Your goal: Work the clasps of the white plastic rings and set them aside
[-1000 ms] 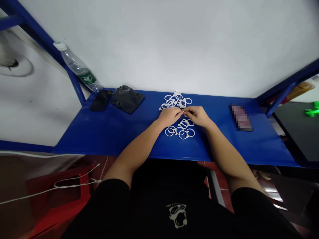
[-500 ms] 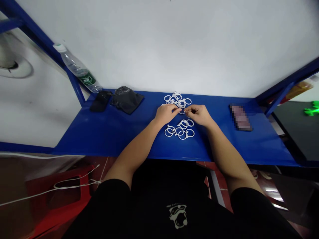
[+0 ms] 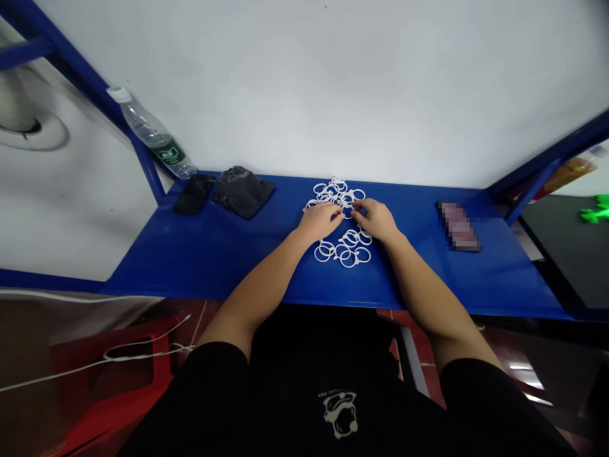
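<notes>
Two clusters of white plastic rings lie on the blue table (image 3: 214,254): a far pile (image 3: 335,190) near the wall and a near pile (image 3: 345,249) closer to me. My left hand (image 3: 320,222) and my right hand (image 3: 377,219) rest between the piles, fingertips close together. Both hands are curled in a pinch on a white ring (image 3: 347,213) held between them at the near edge of the far pile.
A black pouch (image 3: 242,188) and a flat black item (image 3: 193,193) lie at the table's back left, beside a leaning plastic water bottle (image 3: 151,134). A blurred phone-like object (image 3: 459,226) lies at the right. A red stool (image 3: 114,374) stands below left.
Both hands have shifted slightly toward the far pile of rings, staying pinched together. The piles look unchanged.
</notes>
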`<act>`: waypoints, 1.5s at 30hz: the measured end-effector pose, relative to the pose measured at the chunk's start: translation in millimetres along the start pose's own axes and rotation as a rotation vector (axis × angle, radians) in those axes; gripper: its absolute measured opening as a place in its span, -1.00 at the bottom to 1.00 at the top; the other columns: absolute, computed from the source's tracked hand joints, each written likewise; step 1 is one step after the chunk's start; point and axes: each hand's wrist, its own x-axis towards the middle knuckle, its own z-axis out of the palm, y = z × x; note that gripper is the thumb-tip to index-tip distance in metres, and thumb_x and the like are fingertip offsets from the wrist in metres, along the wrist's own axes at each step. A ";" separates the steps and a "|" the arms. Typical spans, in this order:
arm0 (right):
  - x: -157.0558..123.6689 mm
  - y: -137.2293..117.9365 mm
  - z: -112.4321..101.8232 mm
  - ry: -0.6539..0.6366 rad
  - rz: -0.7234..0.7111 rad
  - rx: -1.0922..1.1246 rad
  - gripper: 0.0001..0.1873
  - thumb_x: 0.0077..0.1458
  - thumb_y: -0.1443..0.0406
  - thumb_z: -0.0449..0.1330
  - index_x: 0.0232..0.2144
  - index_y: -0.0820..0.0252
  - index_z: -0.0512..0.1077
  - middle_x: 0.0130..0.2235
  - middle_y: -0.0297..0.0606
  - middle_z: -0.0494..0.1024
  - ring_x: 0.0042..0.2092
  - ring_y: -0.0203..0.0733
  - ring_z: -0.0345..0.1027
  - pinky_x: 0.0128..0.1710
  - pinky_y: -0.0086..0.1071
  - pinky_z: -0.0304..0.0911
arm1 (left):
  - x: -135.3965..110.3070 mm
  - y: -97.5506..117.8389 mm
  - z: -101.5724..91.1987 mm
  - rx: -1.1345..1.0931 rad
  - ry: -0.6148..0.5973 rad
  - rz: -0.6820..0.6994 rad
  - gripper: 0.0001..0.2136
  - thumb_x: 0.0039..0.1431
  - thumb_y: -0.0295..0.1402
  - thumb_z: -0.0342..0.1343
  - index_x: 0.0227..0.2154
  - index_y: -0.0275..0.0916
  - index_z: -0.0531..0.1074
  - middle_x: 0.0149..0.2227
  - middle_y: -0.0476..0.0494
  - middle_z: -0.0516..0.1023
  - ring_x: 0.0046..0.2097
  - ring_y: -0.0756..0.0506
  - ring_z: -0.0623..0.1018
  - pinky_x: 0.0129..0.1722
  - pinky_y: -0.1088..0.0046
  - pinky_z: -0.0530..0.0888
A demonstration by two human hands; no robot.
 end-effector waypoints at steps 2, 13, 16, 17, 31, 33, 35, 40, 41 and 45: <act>1.2 2.5 5.8 -0.023 0.021 -0.012 -0.66 0.23 0.25 0.30 0.04 0.10 0.66 -0.06 -0.09 0.75 -0.05 0.08 0.57 -0.05 -0.14 0.41 | -0.9 3.6 3.5 0.004 -0.045 -0.008 -0.83 0.45 -0.30 0.25 0.00 -0.14 0.66 -0.02 -0.16 0.74 0.01 -0.21 0.69 0.02 0.19 0.61; 1.3 0.7 10.5 -0.042 -0.022 0.090 -0.84 0.19 0.34 0.24 -0.26 0.12 0.65 -0.20 -0.16 0.74 -0.22 -0.07 0.55 -0.16 -0.26 0.34 | 0.5 0.9 6.2 0.010 -0.077 -0.056 -0.75 0.47 -0.36 0.20 0.13 -0.14 0.63 0.08 -0.23 0.71 0.07 -0.28 0.67 0.07 0.08 0.62; 0.7 -0.3 8.9 0.003 -0.044 0.116 -0.82 0.22 0.33 0.23 -0.21 0.13 0.65 -0.20 -0.15 0.73 -0.22 -0.08 0.54 -0.14 -0.25 0.35 | -0.3 -1.1 7.5 0.051 -0.075 -0.059 -0.71 0.48 -0.40 0.15 0.16 -0.13 0.63 0.12 -0.27 0.67 0.04 -0.26 0.66 0.02 0.12 0.63; 0.4 -0.4 8.5 0.013 -0.049 0.118 -0.81 0.23 0.31 0.24 -0.18 0.14 0.66 -0.19 -0.15 0.72 -0.22 -0.07 0.54 -0.13 -0.24 0.35 | -0.6 -0.9 7.1 0.069 -0.089 -0.066 -0.70 0.47 -0.41 0.14 0.16 -0.13 0.63 0.12 -0.27 0.65 0.02 -0.26 0.66 0.00 0.14 0.62; -0.4 3.5 13.1 -0.093 -0.248 0.136 -0.87 0.31 0.26 0.30 -0.27 0.09 0.66 -0.22 -0.18 0.68 -0.19 -0.05 0.54 -0.12 -0.18 0.40 | -1.8 13.0 -2.7 0.102 -0.198 -0.105 -0.82 0.53 -0.33 0.15 0.00 -0.15 0.65 0.10 -0.18 0.62 0.08 -0.22 0.63 0.04 0.22 0.58; -0.4 3.7 11.6 -0.047 -0.273 0.172 -0.85 0.34 0.26 0.27 -0.25 0.10 0.65 -0.23 -0.16 0.68 -0.19 -0.04 0.54 -0.11 -0.16 0.42 | -1.7 12.7 -2.4 0.078 -0.177 -0.092 -0.81 0.54 -0.33 0.14 0.03 -0.15 0.63 0.09 -0.18 0.64 0.08 -0.21 0.63 0.04 0.23 0.57; -0.8 2.7 9.3 0.013 -0.287 0.210 -0.83 0.37 0.24 0.25 -0.23 0.11 0.64 -0.22 -0.15 0.69 -0.18 -0.03 0.55 -0.09 -0.15 0.43 | -1.6 13.0 -2.7 0.052 -0.143 -0.056 -0.79 0.56 -0.33 0.11 0.06 -0.15 0.63 0.08 -0.18 0.65 0.08 -0.20 0.64 0.04 0.25 0.57; -1.7 -2.2 3.5 0.090 -0.302 0.285 -0.77 0.41 0.11 0.25 -0.20 0.07 0.63 -0.21 -0.18 0.70 -0.17 -0.04 0.55 -0.09 -0.14 0.45 | -1.6 12.9 -3.4 0.003 -0.034 0.025 -0.82 0.57 -0.32 0.12 0.00 -0.18 0.63 0.01 -0.17 0.69 0.06 -0.17 0.65 0.05 0.27 0.57; -1.6 -3.1 3.0 0.100 -0.311 0.295 -0.76 0.41 0.08 0.26 -0.21 0.06 0.64 -0.21 -0.19 0.70 -0.17 -0.04 0.56 -0.08 -0.13 0.45 | -1.7 12.4 -3.2 -0.001 -0.016 0.036 -0.84 0.56 -0.32 0.14 -0.03 -0.18 0.63 -0.01 -0.17 0.69 0.05 -0.16 0.66 0.04 0.28 0.57; -1.2 -6.5 2.5 0.170 -0.336 0.310 -0.73 0.39 0.02 0.31 -0.22 0.03 0.65 -0.16 -0.17 0.71 -0.10 0.00 0.58 0.01 -0.06 0.47 | -2.0 10.1 -1.8 -0.011 0.050 0.083 -0.88 0.54 -0.35 0.16 -0.12 -0.18 0.60 -0.08 -0.14 0.68 -0.03 -0.13 0.66 -0.03 0.31 0.55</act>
